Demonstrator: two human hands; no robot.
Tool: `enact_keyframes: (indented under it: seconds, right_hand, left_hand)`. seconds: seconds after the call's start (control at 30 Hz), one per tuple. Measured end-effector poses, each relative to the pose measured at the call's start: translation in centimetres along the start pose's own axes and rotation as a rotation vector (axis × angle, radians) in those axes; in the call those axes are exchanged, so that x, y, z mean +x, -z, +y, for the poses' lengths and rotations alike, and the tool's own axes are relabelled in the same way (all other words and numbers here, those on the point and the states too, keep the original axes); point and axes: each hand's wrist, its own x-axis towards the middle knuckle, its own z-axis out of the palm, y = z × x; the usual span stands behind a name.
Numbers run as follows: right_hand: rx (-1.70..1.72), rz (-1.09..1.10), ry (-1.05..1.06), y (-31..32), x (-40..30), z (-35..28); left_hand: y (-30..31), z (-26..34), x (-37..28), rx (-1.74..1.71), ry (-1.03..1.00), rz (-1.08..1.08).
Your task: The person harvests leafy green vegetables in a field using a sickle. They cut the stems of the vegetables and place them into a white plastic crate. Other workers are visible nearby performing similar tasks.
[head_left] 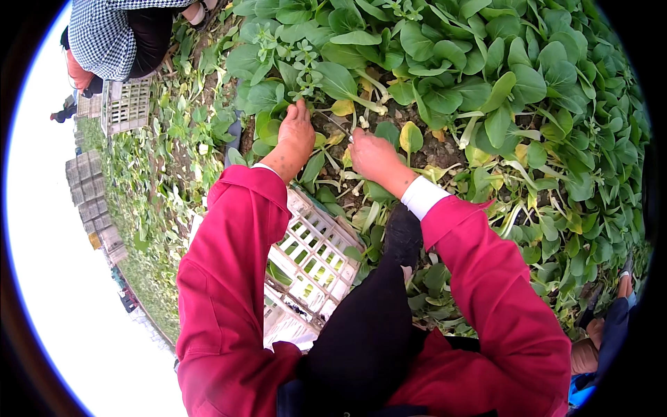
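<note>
My left hand reaches into the leaves of a bok choy plant. Its fingertips are partly hidden, so a grip on the plant cannot be made out. A weed with small leaves grows just beyond it. In my right hand is a knife, its thin metal blade pointing towards the left hand, low over the soil. Cut stems and a yellowed leaf lie around the right hand. By my left forearm stands a white slatted plastic crate with green leaves inside.
Dense bok choy spreads ahead and to the right. At upper left a person in a checked top is beside another crate. Stacked crates stand along the left. Part of another person shows at lower right.
</note>
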Motion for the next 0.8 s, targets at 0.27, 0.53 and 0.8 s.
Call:
enact_keyframes:
  seconds: [0.27, 0.53, 0.8]
  right_hand:
    - [-0.016, 0.018, -0.159, -2.5, 3.0, -1.8]
    - [0.055, -0.06, -0.185, -5.1, 4.7, -1.6]
    - [0.081, -0.121, -0.161, -5.6, 5.9, 0.0]
  left_hand:
    - [-1.6, -0.4, -0.7, -0.209, 0.093, 0.117]
    - [-3.4, -1.5, 1.8, -0.245, 0.221, 0.166]
    - [-4.1, -1.5, 3.3, -0.212, 0.286, 0.226]
